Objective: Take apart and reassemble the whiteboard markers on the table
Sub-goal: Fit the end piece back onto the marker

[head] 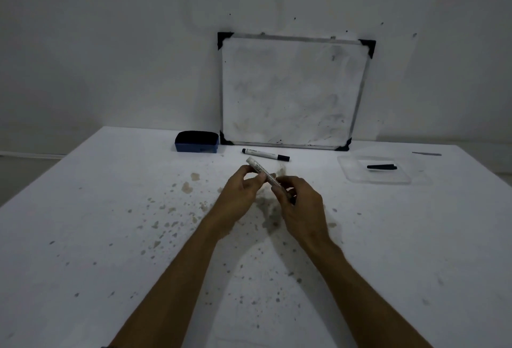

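Note:
Both hands hold one white whiteboard marker barrel above the middle of the table, tilted with its far end up and to the left. My left hand pinches its middle from the left. My right hand wraps the near end, which is hidden in the fingers. A second marker with black ends lies flat behind the hands. A black marker part lies in a clear tray to the right.
A small whiteboard leans on the wall at the table's back. A blue eraser sits to its left. A thin grey strip lies at the far right. The white table is speckled with stains.

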Tool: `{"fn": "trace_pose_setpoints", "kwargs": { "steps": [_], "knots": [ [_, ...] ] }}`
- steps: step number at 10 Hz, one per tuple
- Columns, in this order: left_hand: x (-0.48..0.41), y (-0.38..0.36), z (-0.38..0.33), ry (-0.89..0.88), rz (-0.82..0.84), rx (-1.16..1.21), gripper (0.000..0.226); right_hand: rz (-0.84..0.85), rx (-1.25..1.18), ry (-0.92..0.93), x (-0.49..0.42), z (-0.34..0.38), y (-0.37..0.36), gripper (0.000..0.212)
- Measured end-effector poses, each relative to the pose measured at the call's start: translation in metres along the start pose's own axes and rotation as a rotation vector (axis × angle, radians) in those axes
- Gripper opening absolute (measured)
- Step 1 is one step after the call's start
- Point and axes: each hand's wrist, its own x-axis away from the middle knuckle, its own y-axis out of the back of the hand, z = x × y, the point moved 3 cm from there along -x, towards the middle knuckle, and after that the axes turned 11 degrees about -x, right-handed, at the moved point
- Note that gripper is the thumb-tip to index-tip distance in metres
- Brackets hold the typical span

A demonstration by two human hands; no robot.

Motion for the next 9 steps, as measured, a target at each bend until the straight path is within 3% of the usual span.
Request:
{"fn": "trace_pose_setpoints", "kwargs": {
  "steps": [1, 2, 3, 7, 8, 9],
  "knots": [
    [-0.008, 0.027, 0.023, -0.063, -0.165, -0.431, 0.046, -0.011, 0.217, 0.09, -0.024, -0.009, 0.004, 0.025],
    [-0.017, 0.04, 0.051, -0.14, -0.21, -0.723, 0.056, -0.031, 0.443, 0.14, -0.057, -0.019, -0.001, 0.024],
    [-0.024, 0.031, 0.058, -0.11, -0.171, -0.853, 0.065, -0.005, 0.545, 0.154, -0.085, -0.029, -0.015, 0.023],
    [-0.031, 0.029, 0.065, -0.129, -0.179, -0.915, 0.073, 0.014, 0.56, 0.168, -0.117, -0.047, -0.049, 0.029],
    [-0.032, 0.029, 0.064, -0.137, -0.183, -0.888, 0.066, -0.012, 0.528, 0.174, -0.109, -0.043, -0.04, 0.038],
    [-0.03, 0.032, 0.053, -0.119, -0.203, -0.802, 0.056, -0.076, 0.384, 0.16, -0.1, -0.029, -0.013, 0.029]
  ]
}}
